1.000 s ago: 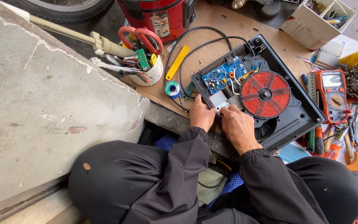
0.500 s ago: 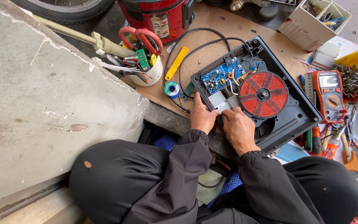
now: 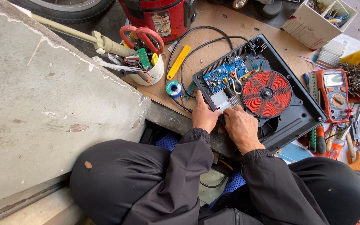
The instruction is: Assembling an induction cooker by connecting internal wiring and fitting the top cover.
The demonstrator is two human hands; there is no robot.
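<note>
left hand (image 3: 205, 117): fingers curled, pressing on the near-left edge of the open black plastic induction cooker base (image 3: 301, 118), thumb up beside the ribbed silver aluminium heatsink (image 3: 221, 100). Grip looks closed on the housing edge; whether it pinches anything small, can't tell.
right hand (image 3: 240, 125): fingers bent down onto the heatsink's right end, just below the red-orange round copper coil (image 3: 266, 93). Grip half shut; what the fingertips have hold of is hidden.
cooker position: lies tilted on the brown cardboard-covered tabletop (image 3: 213, 29), near corner overhanging the edge above the lap.
risk, slip: overhanging corner + downward push from both hands could tip the base off toward the knees.
risk, wiring: thin leads between the blue rectangular circuit board (image 3: 223, 75) and coil sit just beside the fingers; a tug on the heatsink may strain or tear them.
risk, cord: black power cable (image 3: 196, 46) loops across the tabletop. Plug end not visible, so can't tell if live; if so, bare board = shock hazard.
risk, clutter: small blue-rimmed solder wire spool (image 3: 173, 88) and yellow flat plastic pry tool (image 3: 178, 62) lie near the left hand; an elbow sweep could knock them off.
nearby: orange handheld multimeter (image 3: 334, 93) well to the right, out of the way.
</note>
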